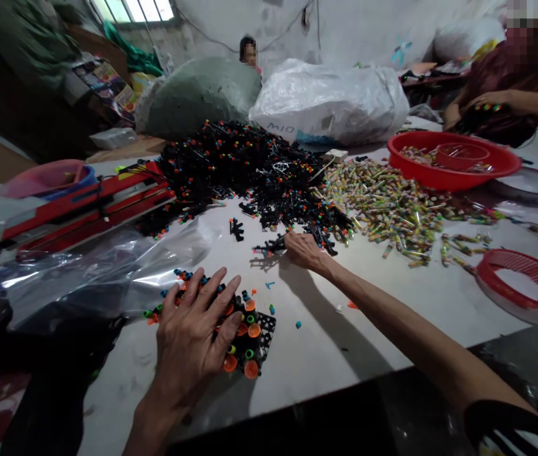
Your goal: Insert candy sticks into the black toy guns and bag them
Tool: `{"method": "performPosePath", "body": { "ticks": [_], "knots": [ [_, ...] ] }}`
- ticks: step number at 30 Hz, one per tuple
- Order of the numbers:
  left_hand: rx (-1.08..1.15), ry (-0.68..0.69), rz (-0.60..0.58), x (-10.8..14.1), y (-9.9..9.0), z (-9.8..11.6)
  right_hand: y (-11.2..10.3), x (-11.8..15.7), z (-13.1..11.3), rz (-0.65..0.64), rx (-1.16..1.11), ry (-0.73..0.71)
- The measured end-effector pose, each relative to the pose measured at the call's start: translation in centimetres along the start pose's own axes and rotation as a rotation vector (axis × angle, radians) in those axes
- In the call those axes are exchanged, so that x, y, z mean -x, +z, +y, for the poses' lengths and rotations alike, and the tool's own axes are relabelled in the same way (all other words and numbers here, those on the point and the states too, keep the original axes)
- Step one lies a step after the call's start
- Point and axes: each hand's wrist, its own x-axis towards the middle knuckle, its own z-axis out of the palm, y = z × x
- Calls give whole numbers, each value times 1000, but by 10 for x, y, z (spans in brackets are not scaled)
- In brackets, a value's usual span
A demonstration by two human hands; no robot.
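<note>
My left hand lies palm down with its fingers spread over a black plastic lattice studded with orange-capped pegs, pressing on it without a visible grip. Loose coloured caps lie around it on the white table. My right hand reaches to the edge of a large heap of black plastic pieces with coloured tips, its fingers closed on a small black piece. A separate black piece lies left of that hand.
A heap of small striped tubes lies right of the black heap, near a red basin and a red sieve. A co-worker's hand is at the far right. Clear plastic sheeting, a red-and-black case and large stuffed sacks border the table.
</note>
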Motion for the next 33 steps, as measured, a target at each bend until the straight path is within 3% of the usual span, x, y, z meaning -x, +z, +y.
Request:
{"method": "performPosePath", "body": {
  "ticks": [4,10,17,20,25,28,33],
  "knots": [
    [4,2,3,0,2,-1,-7,38,11,-17,-167,127],
    [8,-5,-4,-1,0,2,17,90,-15,-6,-984,98],
    [12,-19,-5,-2,-2,5,25,119,-45,-19,-758,76],
    [15,-18,7,-2,-2,4,30,121,-53,49,-880,90],
    [5,-21,20,-1,-1,5,56,120,-67,44,-1105,-8],
    [1,-12,20,-1,0,5,62,123,-70,36,-957,-60],
    [-16,36,31,-1,4,-2,52,139,-86,-34,-497,-233]
  ]
}}
